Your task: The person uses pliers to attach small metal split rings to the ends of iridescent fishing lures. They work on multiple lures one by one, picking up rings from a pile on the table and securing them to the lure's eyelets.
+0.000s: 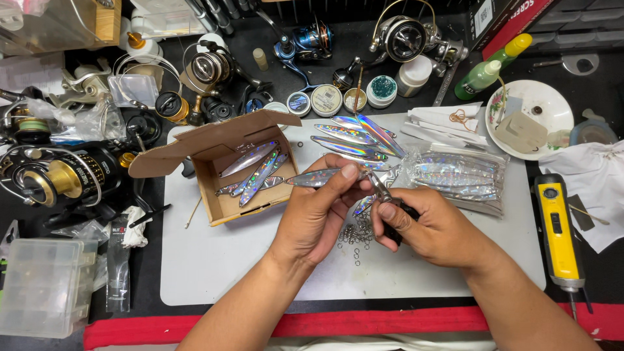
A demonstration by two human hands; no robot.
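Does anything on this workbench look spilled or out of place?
Small metal rings lie scattered loose on the grey mat under both hands, outside any container. Otherwise it is a crowded bench, and nothing looks damaged.

A single head-worn view, steeply downward and close over the white work mat (214, 273) and cluttered bench.

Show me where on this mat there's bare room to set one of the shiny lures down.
Bare patches: the white mat below the cardboard box, left of the left hand; and the mat's front right corner, toward the yellow tool. Crowded: the loose lures, the bagged lures and the split rings.
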